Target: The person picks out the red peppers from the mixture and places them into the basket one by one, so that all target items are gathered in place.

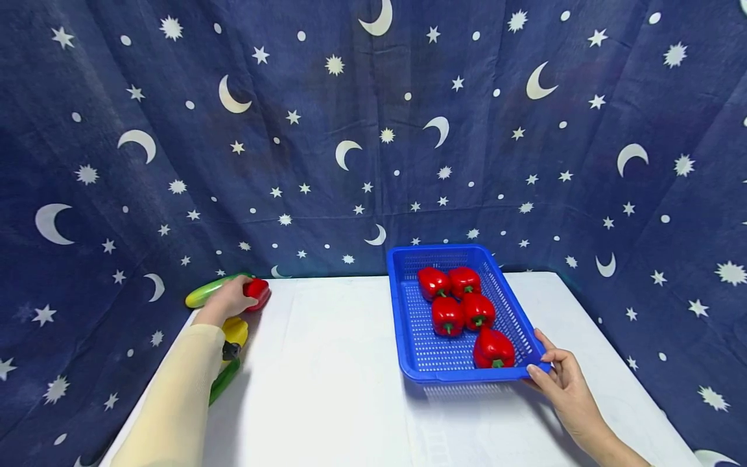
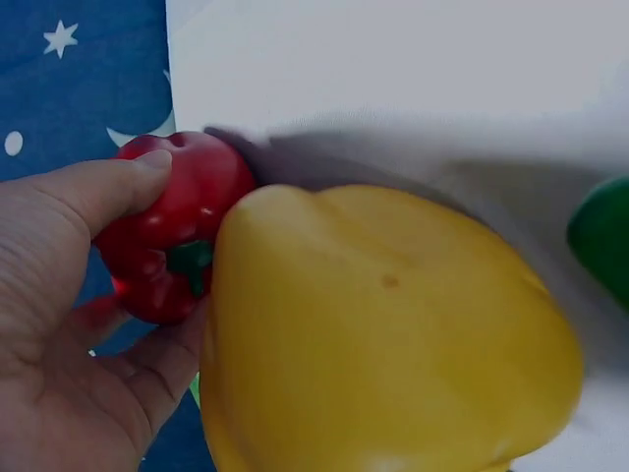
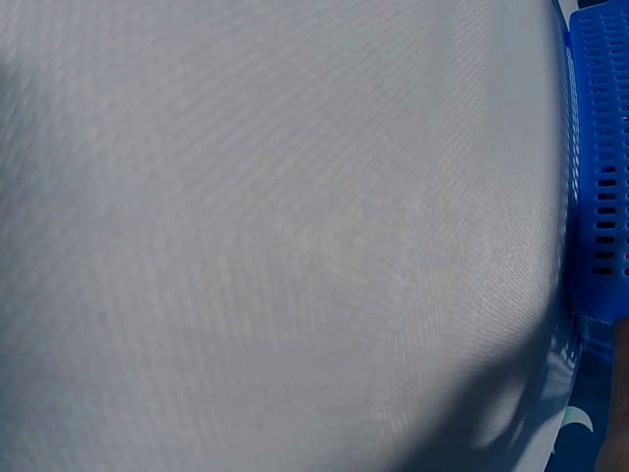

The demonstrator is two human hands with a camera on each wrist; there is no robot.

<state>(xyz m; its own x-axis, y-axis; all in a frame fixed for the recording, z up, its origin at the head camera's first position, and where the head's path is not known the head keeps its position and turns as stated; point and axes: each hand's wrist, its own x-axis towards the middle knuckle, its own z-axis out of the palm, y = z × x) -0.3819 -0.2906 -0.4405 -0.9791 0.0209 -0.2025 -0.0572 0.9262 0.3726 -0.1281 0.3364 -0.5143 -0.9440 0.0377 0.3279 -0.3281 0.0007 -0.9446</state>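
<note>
At the table's far left corner my left hand (image 1: pixel 229 298) grips a red bell pepper (image 1: pixel 257 294). In the left wrist view the thumb lies across this pepper's side, with fingers curled beneath it and its green stem (image 2: pixel 191 260) showing. A yellow bell pepper (image 2: pixel 393 324) fills the front of that view. My right hand (image 1: pixel 565 383) pinches the rim of a blue basket (image 1: pixel 403 324) at its near right corner, thumb on the near side. Several red bell peppers (image 1: pixel 448 316) lie inside the basket. The right wrist view catches only the basket's slotted wall (image 3: pixel 601 157) at its edge.
A long green-and-yellow vegetable (image 1: pixel 204 293) lies behind my left hand. Nearer along the left edge, a long green vegetable (image 1: pixel 224 381) lies by the yellow pepper, partly under my sleeve (image 1: pixel 181 395). A starry blue curtain (image 1: pixel 327 188) surrounds the white table (image 1: pixel 327 389).
</note>
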